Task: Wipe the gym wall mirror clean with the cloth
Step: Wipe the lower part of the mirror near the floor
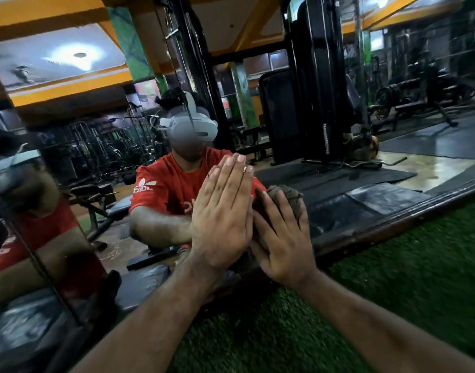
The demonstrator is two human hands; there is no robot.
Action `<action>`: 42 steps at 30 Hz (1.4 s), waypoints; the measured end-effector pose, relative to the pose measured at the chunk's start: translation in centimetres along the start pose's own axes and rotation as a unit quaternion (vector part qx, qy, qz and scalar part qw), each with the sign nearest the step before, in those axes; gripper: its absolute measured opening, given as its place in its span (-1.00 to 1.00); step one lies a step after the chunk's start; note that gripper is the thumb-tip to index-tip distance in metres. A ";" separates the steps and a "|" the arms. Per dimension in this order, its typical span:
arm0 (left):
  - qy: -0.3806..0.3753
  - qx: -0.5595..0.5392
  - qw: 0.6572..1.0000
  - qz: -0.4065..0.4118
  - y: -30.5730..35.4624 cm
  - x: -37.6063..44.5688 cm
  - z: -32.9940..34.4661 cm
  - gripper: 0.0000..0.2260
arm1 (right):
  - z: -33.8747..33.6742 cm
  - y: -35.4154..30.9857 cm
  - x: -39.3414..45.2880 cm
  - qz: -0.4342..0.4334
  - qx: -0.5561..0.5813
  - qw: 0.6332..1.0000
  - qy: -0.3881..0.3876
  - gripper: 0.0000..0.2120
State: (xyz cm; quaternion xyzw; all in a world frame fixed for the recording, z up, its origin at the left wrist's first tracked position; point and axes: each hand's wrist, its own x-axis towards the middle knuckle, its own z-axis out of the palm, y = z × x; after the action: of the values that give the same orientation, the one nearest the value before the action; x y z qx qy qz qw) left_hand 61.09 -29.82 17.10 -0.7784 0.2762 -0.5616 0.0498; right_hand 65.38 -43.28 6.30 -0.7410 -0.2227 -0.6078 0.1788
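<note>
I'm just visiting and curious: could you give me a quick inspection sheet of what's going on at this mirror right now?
Surface: gym wall mirror, dark frame along its bottom edge, standing on green artificial turf.
Job's things: crumpled brown cloth pressed against the glass low on the mirror.
Clutter: nothing seen.
Hands: left hand flat on the glass, fingers straight and together; right hand presses the cloth to the mirror, fingers spread over it.
Cables: nothing seen on the floor here.
Surroundings: the reflection shows weight machines, benches, black floor mats, and the person in a red T-shirt wearing a headset.
</note>
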 end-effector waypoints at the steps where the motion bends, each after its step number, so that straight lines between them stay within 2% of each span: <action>1: -0.008 0.001 1.000 0.016 0.0 0.1 0.2 -0.54 | 0.1 -0.2 -0.6 0.051 0.006 0.999 0.011 -0.40; 3: -0.022 0.025 0.998 0.055 -0.5 0.8 0.7 -0.53 | 0.7 -1.7 -1.8 0.149 0.011 0.989 0.012 -0.41; 4: -0.029 0.046 0.996 0.075 -0.8 1.2 0.9 -0.53 | 0.9 -2.3 -2.5 0.141 0.006 0.990 0.001 -0.42; 7: -0.023 0.119 0.988 0.101 -1.3 1.5 1.6 -0.52 | 0.5 -0.8 -3.7 0.026 -0.005 0.999 -0.020 -0.45; 11: -0.025 0.156 0.983 0.093 -1.1 0.8 2.4 -0.47 | 0.7 -0.6 -2.9 0.168 0.000 0.986 0.016 -0.43; 12: -0.026 0.156 0.983 0.092 -1.1 0.9 2.4 -0.47 | 0.9 -1.3 -3.1 0.146 0.000 0.989 -0.001 -0.41; 15: -0.031 0.145 0.985 0.086 -0.9 1.0 2.0 -0.48 | -0.2 1.3 -3.6 -0.050 -0.012 0.997 -0.052 -0.40; 16: -0.029 0.136 0.987 0.083 -0.7 1.2 1.7 -0.49 | -0.8 3.0 -3.0 -0.060 -0.017 0.997 -0.051 -0.40; 17: -0.024 0.127 0.988 0.081 -0.6 1.5 1.3 -0.49 | -1.2 4.2 -2.0 -0.023 -0.017 0.999 -0.034 -0.39; 19: -0.002 0.129 0.989 0.073 -1.2 3.2 0.6 -0.49 | -1.5 4.4 0.6 0.111 0.000 0.994 0.010 -0.37; 20: 0.006 0.135 0.989 0.058 -1.6 4.2 0.4 -0.49 | -1.4 3.5 1.6 0.129 0.002 0.991 0.015 -0.37; 21: 0.007 0.142 0.989 0.038 -2.0 5.1 0.2 -0.48 | -1.3 2.8 2.2 0.088 0.002 0.996 0.007 -0.37; 23: 0.005 0.162 0.987 0.015 -2.1 5.7 0.4 -0.47 | -1.4 3.7 2.4 -0.077 -0.003 0.997 -0.020 -0.43; 24: 0.004 0.170 0.985 0.013 -2.0 5.7 0.7 -0.47 | -1.7 5.0 2.9 -0.121 -0.008 0.992 -0.021 -0.46; 25: 0.002 0.173 0.985 0.013 -1.8 5.5 0.8 -0.46 | -1.8 6.3 3.8 -0.101 -0.012 0.995 -0.006 -0.47; 28: 0.000 0.168 0.986 0.015 -1.9 5.4 0.8 -0.47 | -1.9 5.9 7.7 0.116 0.013 0.991 0.070 -0.48; 29: 0.001 0.162 0.987 0.016 -1.9 5.5 0.8 -0.47 | -1.8 5.0 8.6 0.109 0.006 0.991 0.072 -0.48; 32: 0.000 0.127 0.992 0.014 -1.4 5.5 0.2 -0.50 | -2.9 6.0 10.1 -0.088 -0.011 0.996 0.017 -0.51; 33: 0.009 0.104 0.995 0.007 -1.2 5.6 -0.1 -0.52 | -3.5 7.2 11.3 -0.099 -0.011 0.995 0.015 -0.51; 36: 0.057 0.049 0.997 -0.017 -1.6 7.9 -1.5 -0.55 | -4.1 7.4 15.9 0.052 -0.012 0.996 0.073 -0.51; 37: 0.068 0.053 0.996 -0.034 -2.1 9.0 -1.9 -0.54 | -3.9 6.5 17.3 0.055 -0.018 0.996 0.072 -0.51; 40: 0.065 0.102 0.991 -0.058 -3.5 11.0 -2.2 -0.48 | -4.4 6.4 20.1 -0.153 -0.033 0.987 0.023 -0.51; 41: 0.058 0.119 0.990 -0.054 -3.6 10.9 -1.9 -0.47 | -4.9 7.7 21.1 -0.196 -0.038 0.980 0.018 -0.51; 42: 0.056 0.132 0.988 -0.050 -3.6 10.7 -1.5 -0.48 | -5.2 8.5 22.1 -0.182 -0.039 0.982 0.034 -0.51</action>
State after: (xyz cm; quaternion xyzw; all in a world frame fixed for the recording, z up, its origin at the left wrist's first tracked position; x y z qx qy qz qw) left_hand 63.39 -31.64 28.08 -0.7452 0.1626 -0.6374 0.1090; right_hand 69.33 -50.75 29.04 -0.6732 -0.3235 -0.6635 0.0435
